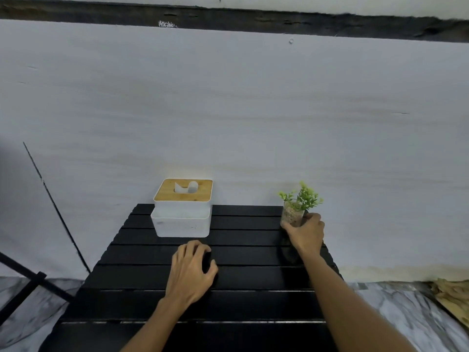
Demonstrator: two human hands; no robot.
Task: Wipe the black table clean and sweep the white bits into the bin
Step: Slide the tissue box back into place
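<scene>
From above, the right hand (305, 231) grips the plant glass (291, 216) at the black table (248, 280)'s far corner. The left hand (191, 269) cups something dark, perhaps a cloth. No white bits or bin show; wiping looks nearly done.

Black slatted table (243, 283), long boards running side to side with thin gaps between, standing against a pale wall, far edge at the wall and near edge out of frame, surface dark and matte with faint glare lines on the nearer slats
</scene>
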